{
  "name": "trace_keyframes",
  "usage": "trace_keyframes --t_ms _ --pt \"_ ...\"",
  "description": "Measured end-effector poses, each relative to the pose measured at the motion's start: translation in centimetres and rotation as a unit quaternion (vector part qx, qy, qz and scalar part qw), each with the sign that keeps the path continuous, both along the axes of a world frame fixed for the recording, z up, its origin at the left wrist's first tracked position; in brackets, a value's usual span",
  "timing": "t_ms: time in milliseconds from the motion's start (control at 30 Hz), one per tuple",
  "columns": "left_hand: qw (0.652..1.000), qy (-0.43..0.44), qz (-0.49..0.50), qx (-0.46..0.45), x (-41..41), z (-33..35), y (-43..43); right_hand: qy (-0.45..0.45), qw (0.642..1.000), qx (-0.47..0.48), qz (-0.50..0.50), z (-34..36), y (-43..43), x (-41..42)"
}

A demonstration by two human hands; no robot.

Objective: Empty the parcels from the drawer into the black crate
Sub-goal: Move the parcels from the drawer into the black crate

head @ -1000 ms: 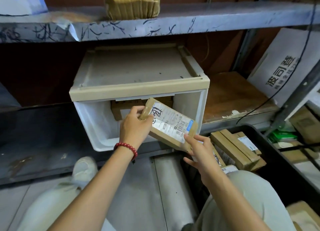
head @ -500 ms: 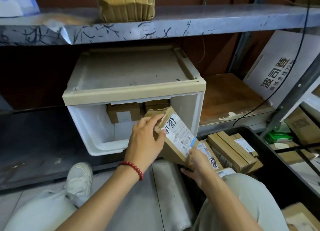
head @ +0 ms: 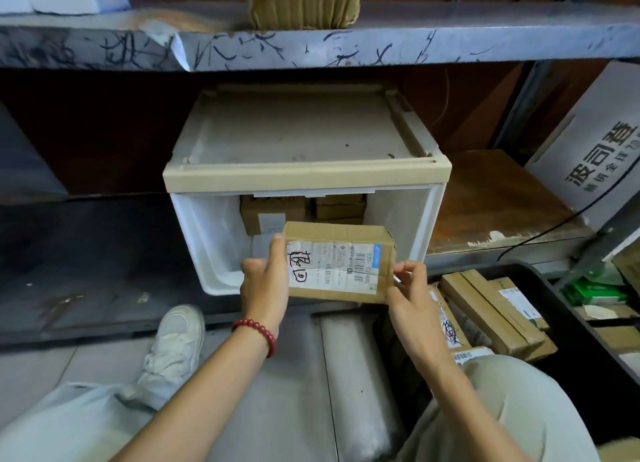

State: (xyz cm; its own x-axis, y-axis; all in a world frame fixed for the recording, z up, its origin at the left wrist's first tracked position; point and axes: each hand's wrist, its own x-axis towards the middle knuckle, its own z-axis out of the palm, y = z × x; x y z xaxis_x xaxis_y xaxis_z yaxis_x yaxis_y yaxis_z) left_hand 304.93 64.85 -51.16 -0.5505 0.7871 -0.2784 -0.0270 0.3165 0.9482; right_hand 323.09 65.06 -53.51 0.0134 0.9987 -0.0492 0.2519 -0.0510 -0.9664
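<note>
Centre frame, just outside open drawer [head: 207, 240], more parcels [head: 273, 212] visible at its back. Gripping left end of parcel [head: 337, 262] with left hand [head: 265, 281], thumb up the label edge. Pinching right end with right hand [head: 412, 299]. Suggest keeping both grips, swinging right and down, laying it flat on boxes in black crate [head: 568, 306], lower right.

I saw the left hand [head: 265, 285] gripping the left end of a parcel [head: 337, 264], with the thumb on its labelled face, and the right hand [head: 412, 299] pinching the right end. The parcel was level, in front of the open drawer [head: 207, 240]. More boxes [head: 273, 212] stood at the drawer's back. At the right, the crate [head: 571, 311] contained several packages [head: 491, 312].
</note>
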Motion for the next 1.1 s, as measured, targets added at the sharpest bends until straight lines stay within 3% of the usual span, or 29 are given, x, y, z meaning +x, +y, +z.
trace_keyframes --t_ms 167,400,667,800,933,1100 --pt "0.99 -0.124 0.061 -0.005 -1.6 0.3 0.5 -0.024 0.994 0.072 0.076 0.2 -0.3 -1.0" --pt "1.0 -0.022 0.006 -0.009 -1.4 1.1 0.0 0.016 0.99 0.133 0.038 0.2 0.6 -1.6" --pt "1.0 -0.002 0.006 0.011 -1.6 1.3 -0.5 0.14 0.988 0.056 0.045 1.5 1.0 -1.3" --pt "0.999 0.003 0.024 0.032 -1.9 1.1 -0.2 0.147 0.989 0.0 0.029 1.5 0.9 -0.9" --pt "0.997 0.052 -0.016 0.055 -1.9 1.6 -0.2 0.152 0.984 -0.091 -0.011 1.2 0.8 -0.8" --pt "0.995 0.054 -0.072 0.049 -2.6 1.8 -0.2 0.131 0.983 -0.13 -0.011 0.7 1.0 -0.8"
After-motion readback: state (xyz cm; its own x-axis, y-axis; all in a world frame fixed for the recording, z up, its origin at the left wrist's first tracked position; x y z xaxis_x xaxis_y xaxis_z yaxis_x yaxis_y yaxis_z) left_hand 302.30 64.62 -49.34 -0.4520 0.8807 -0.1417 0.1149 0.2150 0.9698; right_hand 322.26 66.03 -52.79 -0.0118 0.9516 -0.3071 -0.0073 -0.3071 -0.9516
